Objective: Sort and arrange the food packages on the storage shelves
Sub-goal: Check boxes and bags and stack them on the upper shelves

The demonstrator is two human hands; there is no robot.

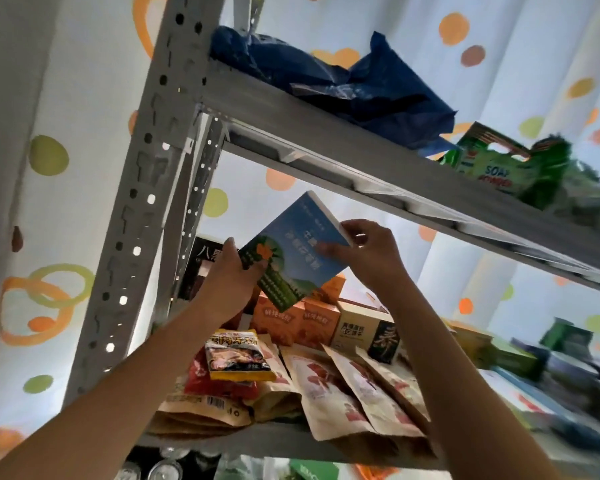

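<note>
I see my left hand [230,278] and right hand [368,249] both gripping the tilted blue box [293,251] above the orange boxes [295,320] on the shelf [378,157].

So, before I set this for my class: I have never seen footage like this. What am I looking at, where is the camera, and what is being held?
No machine here: a person wears one camera on the head, looking up along their arms at a grey metal shelf. The left hand and right hand together hold a blue and green box, tilted, above orange boxes at the back of the shelf. In front lie brown paper pouches and a yellow snack packet. The shelf above carries a crumpled blue bag and a green soap powder pack.
</note>
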